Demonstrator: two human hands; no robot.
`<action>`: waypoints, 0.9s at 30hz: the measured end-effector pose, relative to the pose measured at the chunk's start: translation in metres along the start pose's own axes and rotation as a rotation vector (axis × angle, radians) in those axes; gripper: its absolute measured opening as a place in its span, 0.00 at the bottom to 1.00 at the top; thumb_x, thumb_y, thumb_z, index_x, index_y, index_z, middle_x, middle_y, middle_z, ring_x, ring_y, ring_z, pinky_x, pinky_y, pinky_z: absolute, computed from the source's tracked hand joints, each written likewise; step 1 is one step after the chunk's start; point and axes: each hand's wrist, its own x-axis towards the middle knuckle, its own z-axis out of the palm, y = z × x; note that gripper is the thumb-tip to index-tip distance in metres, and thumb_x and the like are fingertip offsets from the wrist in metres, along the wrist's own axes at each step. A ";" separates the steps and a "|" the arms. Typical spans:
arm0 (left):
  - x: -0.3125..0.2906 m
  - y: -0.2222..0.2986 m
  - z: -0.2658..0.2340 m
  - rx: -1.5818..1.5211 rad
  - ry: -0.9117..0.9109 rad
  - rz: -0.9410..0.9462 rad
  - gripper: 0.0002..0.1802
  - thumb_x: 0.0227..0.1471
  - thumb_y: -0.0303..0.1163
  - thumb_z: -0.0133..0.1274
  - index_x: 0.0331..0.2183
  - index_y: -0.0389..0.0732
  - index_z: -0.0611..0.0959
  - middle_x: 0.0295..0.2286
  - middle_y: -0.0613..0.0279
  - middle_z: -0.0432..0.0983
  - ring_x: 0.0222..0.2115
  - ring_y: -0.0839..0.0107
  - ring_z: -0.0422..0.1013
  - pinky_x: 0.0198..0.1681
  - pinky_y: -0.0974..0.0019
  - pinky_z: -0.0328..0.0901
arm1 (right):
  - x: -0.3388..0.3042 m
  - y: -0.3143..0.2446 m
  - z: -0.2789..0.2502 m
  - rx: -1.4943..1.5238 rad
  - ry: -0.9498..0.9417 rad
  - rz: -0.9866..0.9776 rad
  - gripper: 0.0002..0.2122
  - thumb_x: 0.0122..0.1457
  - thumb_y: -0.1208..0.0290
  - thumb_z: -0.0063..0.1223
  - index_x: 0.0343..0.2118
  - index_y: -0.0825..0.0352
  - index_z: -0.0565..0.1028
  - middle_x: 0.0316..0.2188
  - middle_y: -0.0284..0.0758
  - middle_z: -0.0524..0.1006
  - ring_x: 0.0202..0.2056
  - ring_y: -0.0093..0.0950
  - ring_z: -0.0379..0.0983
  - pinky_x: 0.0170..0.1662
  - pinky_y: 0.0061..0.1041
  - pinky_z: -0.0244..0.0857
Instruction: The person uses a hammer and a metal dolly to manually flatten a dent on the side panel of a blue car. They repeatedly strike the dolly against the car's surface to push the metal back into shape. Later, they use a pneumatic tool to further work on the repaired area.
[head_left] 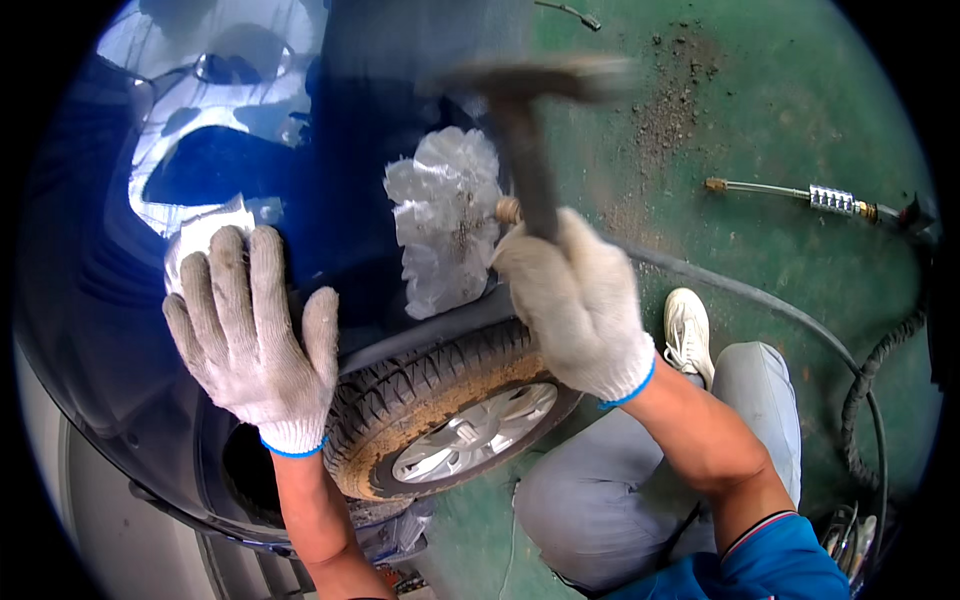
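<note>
Viewing remotely through the head camera, I record the following. The left hand point(258, 365), in a pale knitted glove with a blue cuff edge, lies on a dark blue vehicle panel point(345, 150). Its fingers are extended and slightly spread; it is not clenched. Under the fingertips I note a white sheet point(212, 228), flat against the panel; I cannot tell whether the fingers pinch it or merely press on it.

The right hand point(580, 310), gloved alike, is clenched around the handle of a hammer point(533, 175). The handle points away from the wearer, with the head at its far end, crosswise and blurred. In view, the hammer head lies beyond a crumpled translucent film point(445, 225) at the panel's edge; I cannot establish whether the two touch. A brown ridged piece point(508, 210) shows between the film and the handle.

Below the panel edge, between the forearms, I find a tyre point(425, 395) with dirt on its sidewall, around a silver wheel rim point(475, 435). On the green floor point(810, 120) to the right, I log loose grit point(668, 110), a dark hose point(745, 290), a metal hose fitting point(832, 200) and the wearer's white shoe point(686, 325).
</note>
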 end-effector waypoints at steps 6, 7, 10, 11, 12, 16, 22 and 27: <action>0.004 0.000 0.001 -0.013 -0.005 0.003 0.30 0.63 0.48 0.61 0.61 0.44 0.85 0.62 0.50 0.78 0.65 0.44 0.70 0.71 0.39 0.56 | 0.006 0.009 0.000 -0.113 -0.049 0.006 0.17 0.73 0.57 0.53 0.41 0.72 0.77 0.24 0.40 0.77 0.27 0.33 0.77 0.35 0.37 0.70; 0.001 0.001 0.001 -0.017 -0.016 0.003 0.30 0.63 0.48 0.61 0.61 0.44 0.85 0.62 0.50 0.78 0.65 0.44 0.70 0.71 0.39 0.57 | 0.001 -0.006 -0.003 -0.008 -0.021 0.050 0.18 0.74 0.57 0.52 0.38 0.71 0.77 0.23 0.38 0.76 0.27 0.29 0.75 0.34 0.35 0.68; 0.005 0.003 -0.003 -0.008 0.022 0.006 0.31 0.62 0.49 0.62 0.61 0.45 0.85 0.62 0.51 0.78 0.65 0.45 0.70 0.71 0.39 0.56 | -0.002 -0.001 -0.002 0.034 -0.031 -0.040 0.17 0.74 0.58 0.52 0.39 0.71 0.77 0.23 0.38 0.76 0.28 0.29 0.75 0.33 0.35 0.68; 0.006 0.003 -0.002 -0.007 0.018 0.002 0.31 0.62 0.49 0.62 0.61 0.45 0.85 0.62 0.52 0.78 0.65 0.45 0.70 0.72 0.39 0.56 | 0.006 0.014 0.002 -0.161 -0.080 -0.125 0.16 0.73 0.60 0.54 0.43 0.72 0.77 0.24 0.40 0.77 0.28 0.33 0.77 0.34 0.35 0.70; 0.005 0.005 -0.001 -0.020 0.012 0.004 0.31 0.62 0.49 0.62 0.61 0.45 0.85 0.62 0.52 0.78 0.65 0.44 0.70 0.72 0.39 0.56 | 0.006 0.021 0.001 -0.221 -0.108 -0.023 0.16 0.72 0.61 0.55 0.45 0.73 0.78 0.25 0.41 0.78 0.28 0.35 0.78 0.35 0.36 0.71; 0.001 0.004 0.001 -0.051 0.040 -0.014 0.30 0.60 0.48 0.64 0.60 0.46 0.86 0.59 0.49 0.79 0.63 0.44 0.71 0.70 0.39 0.58 | 0.001 0.004 -0.001 -0.003 -0.067 0.120 0.17 0.72 0.59 0.53 0.42 0.73 0.77 0.27 0.46 0.80 0.30 0.43 0.79 0.38 0.41 0.71; 0.018 0.018 0.004 -0.277 0.109 0.011 0.32 0.56 0.49 0.67 0.58 0.45 0.87 0.57 0.48 0.80 0.62 0.44 0.72 0.72 0.38 0.54 | -0.004 0.018 -0.003 0.084 -0.114 0.260 0.19 0.75 0.54 0.50 0.39 0.70 0.75 0.22 0.37 0.74 0.25 0.28 0.71 0.31 0.32 0.66; 0.034 0.058 0.031 -0.273 0.003 0.056 0.41 0.51 0.54 0.71 0.62 0.45 0.84 0.67 0.61 0.73 0.72 0.58 0.61 0.76 0.36 0.48 | -0.016 0.003 -0.012 0.169 0.078 0.262 0.15 0.77 0.56 0.49 0.43 0.66 0.74 0.20 0.28 0.73 0.16 0.16 0.64 0.18 0.20 0.58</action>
